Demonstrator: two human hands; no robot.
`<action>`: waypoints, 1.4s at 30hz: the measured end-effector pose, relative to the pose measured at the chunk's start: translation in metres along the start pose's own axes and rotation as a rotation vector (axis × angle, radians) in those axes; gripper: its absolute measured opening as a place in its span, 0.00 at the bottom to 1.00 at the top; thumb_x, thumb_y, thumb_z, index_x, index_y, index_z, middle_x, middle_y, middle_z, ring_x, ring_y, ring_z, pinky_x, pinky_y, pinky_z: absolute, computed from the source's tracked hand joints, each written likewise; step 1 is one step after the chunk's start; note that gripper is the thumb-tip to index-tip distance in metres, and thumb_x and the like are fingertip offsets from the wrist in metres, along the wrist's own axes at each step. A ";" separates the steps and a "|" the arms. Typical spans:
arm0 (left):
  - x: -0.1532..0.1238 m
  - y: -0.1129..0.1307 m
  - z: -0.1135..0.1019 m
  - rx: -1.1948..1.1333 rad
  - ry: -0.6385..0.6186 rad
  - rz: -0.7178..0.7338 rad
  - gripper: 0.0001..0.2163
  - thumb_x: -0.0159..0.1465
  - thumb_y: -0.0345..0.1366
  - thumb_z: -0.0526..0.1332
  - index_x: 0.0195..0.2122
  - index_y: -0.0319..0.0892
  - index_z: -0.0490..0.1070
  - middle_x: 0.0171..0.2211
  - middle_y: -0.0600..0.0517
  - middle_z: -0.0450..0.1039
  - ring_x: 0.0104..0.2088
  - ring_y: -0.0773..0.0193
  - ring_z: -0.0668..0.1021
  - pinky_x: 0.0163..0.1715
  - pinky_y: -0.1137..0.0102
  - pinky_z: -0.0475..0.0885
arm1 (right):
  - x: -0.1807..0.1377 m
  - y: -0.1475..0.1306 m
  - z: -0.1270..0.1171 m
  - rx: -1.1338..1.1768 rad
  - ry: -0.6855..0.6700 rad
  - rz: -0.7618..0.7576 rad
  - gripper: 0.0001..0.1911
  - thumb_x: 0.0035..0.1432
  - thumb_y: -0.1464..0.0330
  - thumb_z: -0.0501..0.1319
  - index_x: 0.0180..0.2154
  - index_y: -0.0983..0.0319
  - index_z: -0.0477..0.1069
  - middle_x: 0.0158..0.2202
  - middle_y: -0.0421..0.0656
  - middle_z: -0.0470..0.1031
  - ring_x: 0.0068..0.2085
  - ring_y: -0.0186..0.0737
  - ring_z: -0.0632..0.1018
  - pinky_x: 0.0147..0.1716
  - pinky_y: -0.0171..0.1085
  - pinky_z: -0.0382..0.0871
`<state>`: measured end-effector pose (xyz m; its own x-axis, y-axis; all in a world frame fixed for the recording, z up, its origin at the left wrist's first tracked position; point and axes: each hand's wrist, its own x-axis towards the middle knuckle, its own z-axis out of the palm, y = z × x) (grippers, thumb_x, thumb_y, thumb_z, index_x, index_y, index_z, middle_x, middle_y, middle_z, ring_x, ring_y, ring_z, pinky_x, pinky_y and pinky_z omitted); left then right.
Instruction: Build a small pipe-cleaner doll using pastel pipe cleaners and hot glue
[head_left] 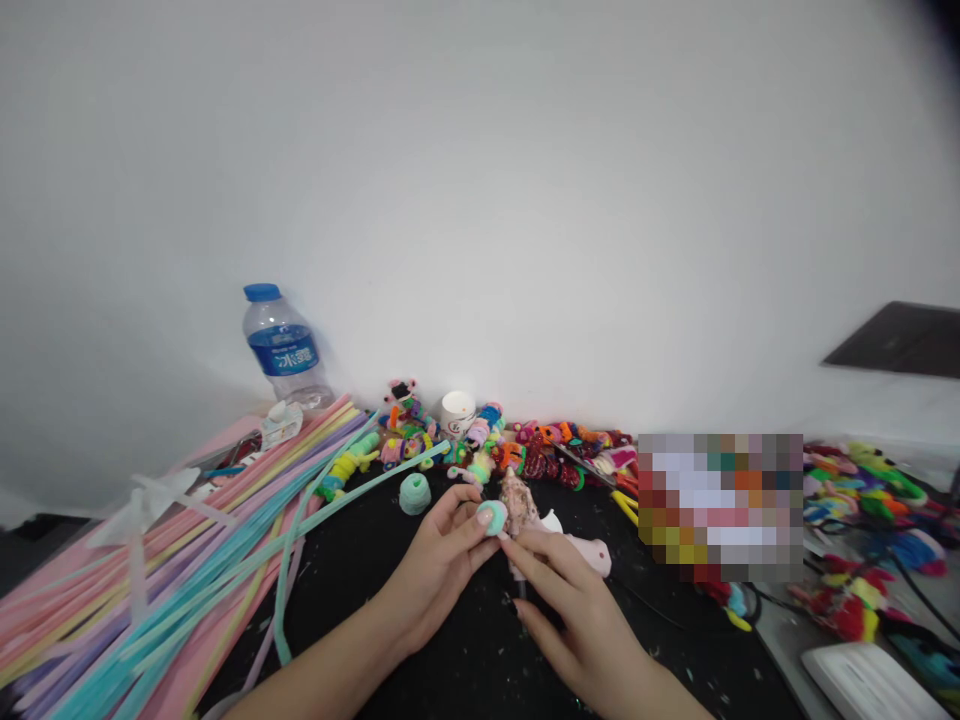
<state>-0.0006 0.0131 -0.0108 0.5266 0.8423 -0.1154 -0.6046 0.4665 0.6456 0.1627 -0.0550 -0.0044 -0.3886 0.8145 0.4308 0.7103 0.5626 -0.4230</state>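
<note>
Left hand [435, 555] pinches a mint fuzzy coil [490, 518] between thumb and fingers, right hand [574, 605] half-curled just beside, its grip unclear, near a pale pink tool [594, 553].

The left hand [439, 545] and right hand [574, 600] are bare, each with slim fingers [534, 572] narrowing toward the tips; the left thumb [466, 533] carries a short, rounded nail [485, 517], while finer nail detail on the other digits is too small to establish. The left forearm [330, 660] is bare as far as the lower edge of view, smooth in outline and broadening gradually away from the hand. The right forearm [664, 690] is likewise bare, with a shorter length visible.
</note>
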 end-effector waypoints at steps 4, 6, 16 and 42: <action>0.000 0.000 0.000 0.002 -0.002 -0.009 0.08 0.57 0.30 0.63 0.36 0.43 0.67 0.31 0.54 0.72 0.35 0.67 0.74 0.42 0.69 0.66 | 0.000 -0.001 0.000 -0.057 0.005 -0.021 0.27 0.56 0.76 0.53 0.58 0.62 0.57 0.50 0.50 0.68 0.52 0.45 0.69 0.50 0.44 0.67; -0.001 0.000 0.000 0.002 0.001 -0.014 0.09 0.56 0.30 0.64 0.37 0.43 0.67 0.30 0.54 0.71 0.34 0.67 0.74 0.42 0.69 0.66 | 0.000 -0.001 0.000 -0.074 0.006 -0.025 0.27 0.56 0.76 0.54 0.58 0.62 0.58 0.50 0.51 0.69 0.52 0.45 0.69 0.50 0.44 0.67; 0.000 0.002 0.000 -0.056 -0.006 -0.051 0.09 0.57 0.28 0.63 0.38 0.43 0.66 0.31 0.54 0.72 0.34 0.68 0.74 0.41 0.71 0.66 | -0.002 -0.004 0.002 -0.021 -0.105 0.028 0.30 0.58 0.75 0.52 0.61 0.64 0.50 0.40 0.49 0.72 0.41 0.43 0.74 0.40 0.41 0.72; -0.006 -0.002 0.008 -0.011 -0.051 -0.074 0.07 0.55 0.27 0.64 0.33 0.41 0.68 0.28 0.55 0.68 0.30 0.69 0.71 0.34 0.73 0.65 | -0.002 -0.007 0.002 0.027 -0.075 -0.023 0.18 0.55 0.75 0.52 0.49 0.64 0.65 0.30 0.45 0.75 0.29 0.39 0.74 0.28 0.35 0.69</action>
<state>0.0024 0.0046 -0.0050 0.5995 0.7908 -0.1232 -0.5693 0.5296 0.6288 0.1578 -0.0605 -0.0039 -0.4486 0.8090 0.3799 0.6850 0.5842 -0.4352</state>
